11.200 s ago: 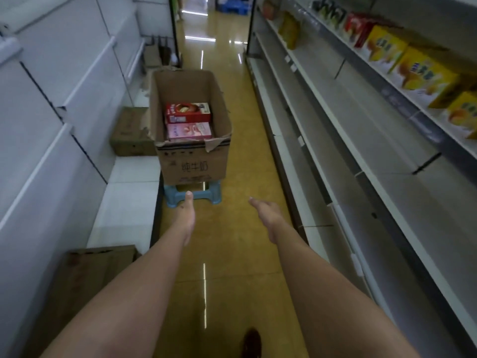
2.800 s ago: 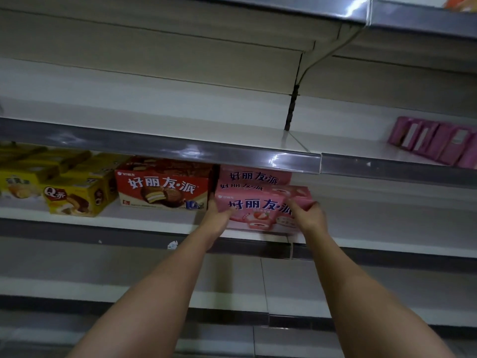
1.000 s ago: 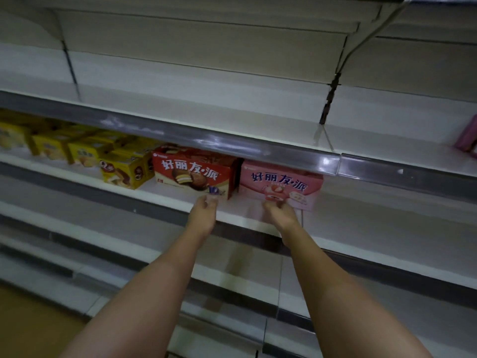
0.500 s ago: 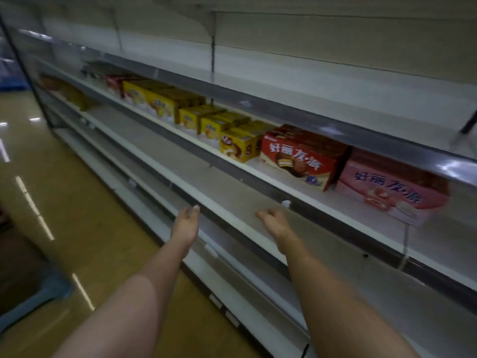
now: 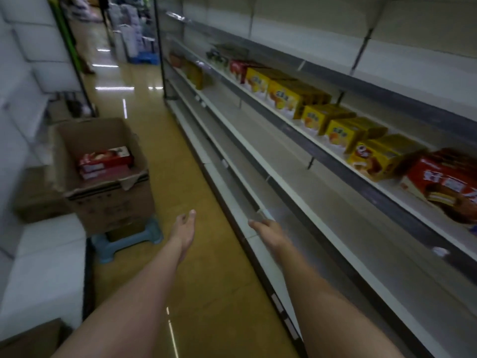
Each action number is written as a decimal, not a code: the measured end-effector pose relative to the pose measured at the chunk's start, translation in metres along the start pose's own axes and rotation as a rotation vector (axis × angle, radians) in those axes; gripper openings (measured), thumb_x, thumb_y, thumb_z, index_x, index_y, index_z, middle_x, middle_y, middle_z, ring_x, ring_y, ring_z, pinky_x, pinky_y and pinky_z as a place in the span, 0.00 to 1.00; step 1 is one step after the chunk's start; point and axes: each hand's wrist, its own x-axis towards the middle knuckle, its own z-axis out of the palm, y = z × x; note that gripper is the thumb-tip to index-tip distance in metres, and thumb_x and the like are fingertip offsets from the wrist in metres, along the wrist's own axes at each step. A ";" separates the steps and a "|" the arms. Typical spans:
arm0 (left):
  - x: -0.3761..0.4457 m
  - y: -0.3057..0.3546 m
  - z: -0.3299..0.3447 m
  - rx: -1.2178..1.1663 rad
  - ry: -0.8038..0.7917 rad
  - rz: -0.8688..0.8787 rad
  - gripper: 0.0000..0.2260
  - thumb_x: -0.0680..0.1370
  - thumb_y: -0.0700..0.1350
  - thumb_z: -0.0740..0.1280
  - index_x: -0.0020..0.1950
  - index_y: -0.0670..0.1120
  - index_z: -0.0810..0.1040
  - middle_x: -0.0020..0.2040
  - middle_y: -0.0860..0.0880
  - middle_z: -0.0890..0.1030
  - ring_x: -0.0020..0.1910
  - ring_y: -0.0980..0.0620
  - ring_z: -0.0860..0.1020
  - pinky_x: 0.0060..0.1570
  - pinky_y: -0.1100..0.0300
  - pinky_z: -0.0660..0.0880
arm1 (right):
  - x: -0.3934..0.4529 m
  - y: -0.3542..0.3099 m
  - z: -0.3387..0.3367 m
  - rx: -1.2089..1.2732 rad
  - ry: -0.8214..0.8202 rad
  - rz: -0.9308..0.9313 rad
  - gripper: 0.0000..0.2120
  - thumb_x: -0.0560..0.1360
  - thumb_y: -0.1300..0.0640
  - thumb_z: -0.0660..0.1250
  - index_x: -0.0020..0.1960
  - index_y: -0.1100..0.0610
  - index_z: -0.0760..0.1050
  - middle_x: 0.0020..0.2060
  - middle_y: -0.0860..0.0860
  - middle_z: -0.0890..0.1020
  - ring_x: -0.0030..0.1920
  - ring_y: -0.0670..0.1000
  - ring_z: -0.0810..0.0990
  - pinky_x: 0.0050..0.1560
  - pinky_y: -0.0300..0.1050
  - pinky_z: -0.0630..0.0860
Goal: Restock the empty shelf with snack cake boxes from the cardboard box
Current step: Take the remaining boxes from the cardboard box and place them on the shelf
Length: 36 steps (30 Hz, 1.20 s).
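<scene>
An open cardboard box stands on a blue stool at the left of the aisle. Inside it lie a red snack cake box and a pink one under it. My left hand and my right hand reach forward over the floor, both empty with fingers relaxed, to the right of the cardboard box. On the shelf at the right stand yellow boxes and a red snack cake box.
Bare lower shelves run along the right side. White shelving lines the left, with more cardboard boxes on it. The yellow aisle floor runs ahead to distant goods.
The view has swung left from the shelf to the aisle. The cardboard box has come into sight. Both hands have left the shelved pink box and hang empty.
</scene>
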 end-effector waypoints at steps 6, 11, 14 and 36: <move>0.032 -0.021 -0.092 -0.012 0.115 -0.114 0.27 0.82 0.58 0.51 0.75 0.43 0.60 0.75 0.43 0.62 0.72 0.40 0.63 0.68 0.46 0.63 | 0.020 -0.042 0.094 -0.052 -0.145 -0.010 0.36 0.75 0.42 0.65 0.75 0.60 0.60 0.72 0.57 0.66 0.70 0.59 0.67 0.70 0.55 0.66; 0.047 -0.034 -0.149 -0.036 0.225 -0.111 0.26 0.82 0.58 0.50 0.74 0.43 0.62 0.72 0.43 0.66 0.69 0.41 0.66 0.65 0.49 0.65 | 0.034 -0.069 0.159 -0.111 -0.231 -0.040 0.35 0.74 0.42 0.66 0.74 0.60 0.63 0.71 0.55 0.68 0.70 0.58 0.68 0.69 0.51 0.66; 0.054 -0.040 -0.174 -0.054 0.284 -0.114 0.25 0.82 0.57 0.50 0.72 0.42 0.64 0.70 0.42 0.69 0.68 0.41 0.68 0.63 0.50 0.65 | 0.048 -0.083 0.193 -0.133 -0.283 -0.022 0.33 0.77 0.44 0.64 0.75 0.60 0.60 0.73 0.55 0.64 0.72 0.57 0.64 0.70 0.51 0.63; 0.261 0.026 -0.260 -0.166 0.518 -0.223 0.25 0.82 0.57 0.50 0.73 0.44 0.63 0.71 0.42 0.68 0.70 0.41 0.66 0.67 0.49 0.63 | 0.247 -0.249 0.342 -0.191 -0.529 -0.109 0.32 0.79 0.46 0.62 0.76 0.57 0.55 0.74 0.54 0.62 0.72 0.57 0.63 0.68 0.51 0.63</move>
